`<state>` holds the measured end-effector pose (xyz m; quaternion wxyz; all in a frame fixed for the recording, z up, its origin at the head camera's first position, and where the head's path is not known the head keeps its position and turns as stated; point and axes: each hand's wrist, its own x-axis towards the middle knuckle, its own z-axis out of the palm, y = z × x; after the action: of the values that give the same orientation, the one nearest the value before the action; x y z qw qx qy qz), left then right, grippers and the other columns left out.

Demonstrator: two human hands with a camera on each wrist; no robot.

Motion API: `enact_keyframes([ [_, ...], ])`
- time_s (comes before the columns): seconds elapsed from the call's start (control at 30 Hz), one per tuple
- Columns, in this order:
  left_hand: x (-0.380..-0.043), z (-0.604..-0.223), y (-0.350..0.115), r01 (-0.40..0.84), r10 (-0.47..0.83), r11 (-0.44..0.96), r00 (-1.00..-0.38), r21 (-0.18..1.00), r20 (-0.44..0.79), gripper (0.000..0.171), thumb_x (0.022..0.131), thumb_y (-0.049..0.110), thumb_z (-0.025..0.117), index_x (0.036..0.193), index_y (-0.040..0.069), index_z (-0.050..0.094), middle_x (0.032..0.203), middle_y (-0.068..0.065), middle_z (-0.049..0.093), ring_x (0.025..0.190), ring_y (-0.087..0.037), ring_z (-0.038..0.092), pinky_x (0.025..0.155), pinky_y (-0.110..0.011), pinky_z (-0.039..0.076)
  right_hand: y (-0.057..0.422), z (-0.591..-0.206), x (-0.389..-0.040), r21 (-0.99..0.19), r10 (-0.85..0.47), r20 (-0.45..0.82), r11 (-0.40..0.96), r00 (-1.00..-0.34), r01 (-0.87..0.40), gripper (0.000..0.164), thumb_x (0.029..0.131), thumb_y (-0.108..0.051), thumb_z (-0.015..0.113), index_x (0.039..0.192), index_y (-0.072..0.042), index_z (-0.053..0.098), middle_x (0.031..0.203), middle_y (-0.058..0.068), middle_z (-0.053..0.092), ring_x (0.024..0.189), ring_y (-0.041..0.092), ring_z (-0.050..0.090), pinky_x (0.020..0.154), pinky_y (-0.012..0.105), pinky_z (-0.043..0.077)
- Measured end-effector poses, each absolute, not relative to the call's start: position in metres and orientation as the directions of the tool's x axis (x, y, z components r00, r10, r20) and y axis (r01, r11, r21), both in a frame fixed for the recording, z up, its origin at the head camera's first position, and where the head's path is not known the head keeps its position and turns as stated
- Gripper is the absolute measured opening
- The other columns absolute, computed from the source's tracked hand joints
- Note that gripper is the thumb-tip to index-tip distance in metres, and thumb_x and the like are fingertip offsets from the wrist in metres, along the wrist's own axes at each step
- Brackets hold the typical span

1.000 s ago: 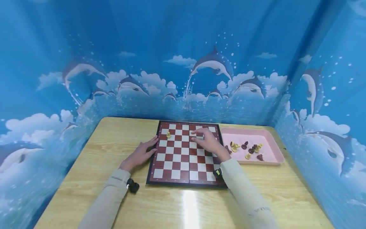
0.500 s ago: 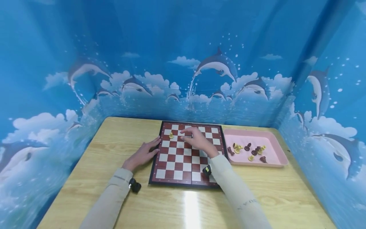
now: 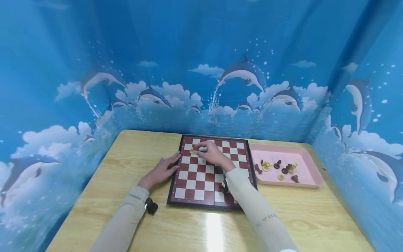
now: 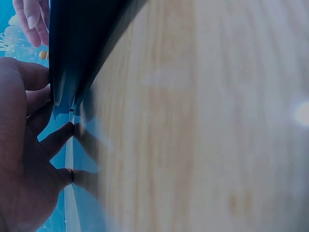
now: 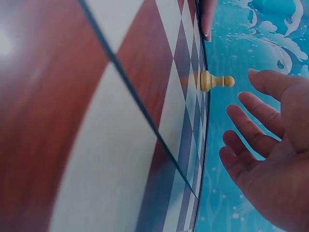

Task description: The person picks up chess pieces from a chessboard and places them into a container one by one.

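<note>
A yellow pawn [image 3: 192, 151] stands upright near the far left corner of the red-and-white chessboard [image 3: 200, 185]. My right hand [image 3: 211, 153] hovers just right of it, thumb and fingers spread toward the pawn. The right wrist view shows a gap between this hand [image 5: 270, 130] and the pawn [image 5: 212, 81]; nothing is held. My left hand [image 3: 160, 172] touches the board's left edge with its fingertips. In the left wrist view, that hand [image 4: 24, 140] lies against the board's dark side [image 4: 79, 43], some fingers touching the tabletop.
A pink tray [image 3: 310, 180] sits right of the board, holding several yellow and dark brown chess pieces, some lying over. All stands on a wooden table [image 3: 126, 150]. A blue dolphin-print curtain [image 3: 176, 52] hangs behind and at both sides.
My right hand has moved left across the board, up close to the yellow pawn. The left hand stays at the board's left edge. The head view has shifted slightly.
</note>
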<state>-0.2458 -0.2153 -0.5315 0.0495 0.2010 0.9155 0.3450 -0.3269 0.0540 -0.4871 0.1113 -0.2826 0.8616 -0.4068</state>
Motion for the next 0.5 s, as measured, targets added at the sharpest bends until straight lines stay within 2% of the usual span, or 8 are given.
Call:
enact_keyframes([
  [0.13, -0.246, -0.532, -0.215, 0.325, 0.404, 0.677, -0.914, 0.66, 0.036, 0.056, 0.109, 0.028, 0.048, 0.159, 0.01, 0.031, 0.168, -0.01, 0.022, 0.153, -0.037, 0.025, 0.122, -0.07, 0.004, 0.048, -0.489, -0.331, -0.766, -0.599, 0.037, 0.497, -0.8, -0.408, 0.032, 0.103, -0.019, 0.062, 0.132, -0.005, 0.066, 0.132, 0.011, 0.066, 0.129, 0.03, 0.058, 0.112, 0.05, 0.047],
  [0.33, -0.246, -0.532, -0.214, 0.32, 0.399, 0.671, -0.916, 0.67, 0.038, 0.056, 0.109, 0.028, 0.048, 0.159, 0.01, 0.032, 0.168, -0.009, 0.023, 0.153, -0.036, 0.025, 0.122, -0.07, 0.004, 0.038, -0.488, -0.334, -0.736, -0.621, 0.016, 0.523, -0.784, -0.429, 0.036, 0.102, -0.015, 0.063, 0.133, 0.001, 0.063, 0.131, 0.016, 0.067, 0.127, 0.031, 0.06, 0.11, 0.047, 0.049],
  [0.5, -0.245, -0.532, -0.214, 0.308, 0.389, 0.683, -0.921, 0.663, 0.027, 0.056, 0.109, 0.028, 0.047, 0.159, 0.011, 0.031, 0.169, -0.008, 0.021, 0.153, -0.035, 0.025, 0.122, -0.07, 0.003, 0.032, -0.49, -0.338, -0.716, -0.626, 0.006, 0.541, -0.779, -0.44, 0.037, 0.1, -0.012, 0.065, 0.133, 0.002, 0.062, 0.129, 0.016, 0.068, 0.124, 0.03, 0.062, 0.108, 0.044, 0.05],
])
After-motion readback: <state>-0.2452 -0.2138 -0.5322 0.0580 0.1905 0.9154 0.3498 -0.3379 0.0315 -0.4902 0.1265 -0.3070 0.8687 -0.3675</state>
